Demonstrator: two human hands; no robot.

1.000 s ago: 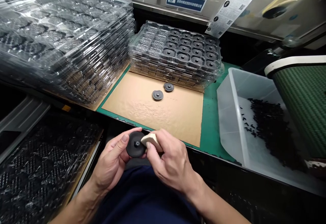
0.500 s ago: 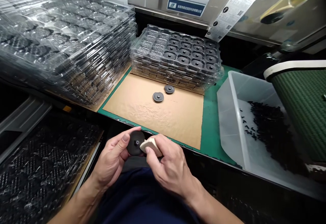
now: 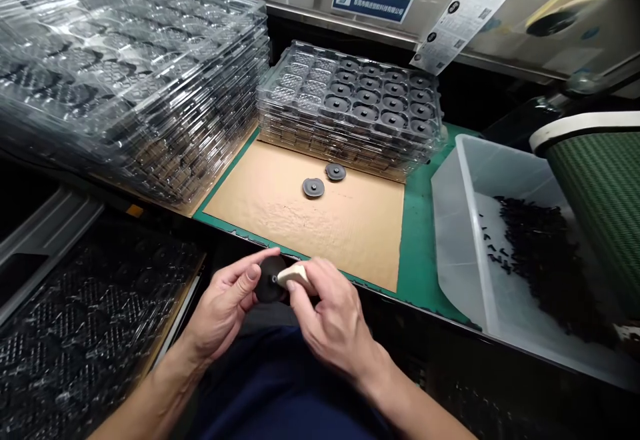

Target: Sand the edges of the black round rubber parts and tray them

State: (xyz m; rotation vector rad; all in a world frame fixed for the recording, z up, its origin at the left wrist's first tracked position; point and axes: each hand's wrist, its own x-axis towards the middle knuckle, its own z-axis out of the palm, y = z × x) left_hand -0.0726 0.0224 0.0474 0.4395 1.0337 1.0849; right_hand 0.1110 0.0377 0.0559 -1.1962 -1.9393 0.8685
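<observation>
My left hand (image 3: 227, 303) is closed on the edge of a round black disc (image 3: 268, 287) with a small raised hub at its centre. In my right hand (image 3: 333, 313) is a cream-coloured flat pad (image 3: 296, 275), pinched between thumb and fingers. The pad's tip reaches the disc's hub and seems to touch it. Both hands are in front of the bench edge, above my lap. Two similar dark discs, a nearer one (image 3: 313, 188) and a farther one (image 3: 335, 172), lie on the brown cardboard sheet (image 3: 300, 227).
Behind the cardboard stands a stack of clear trays (image 3: 350, 103), its top one partly filled with discs. A taller tray stack (image 3: 150, 93) is at left. On the right, a translucent bin (image 3: 470, 227) holds small black parts beside a green belt (image 3: 600, 207). More trays (image 3: 90, 320) lie lower left.
My right hand has shifted the pad slightly, so its tip now lies against the disc's hub. The disc looks a little more tilted. The whole view has moved slightly.
</observation>
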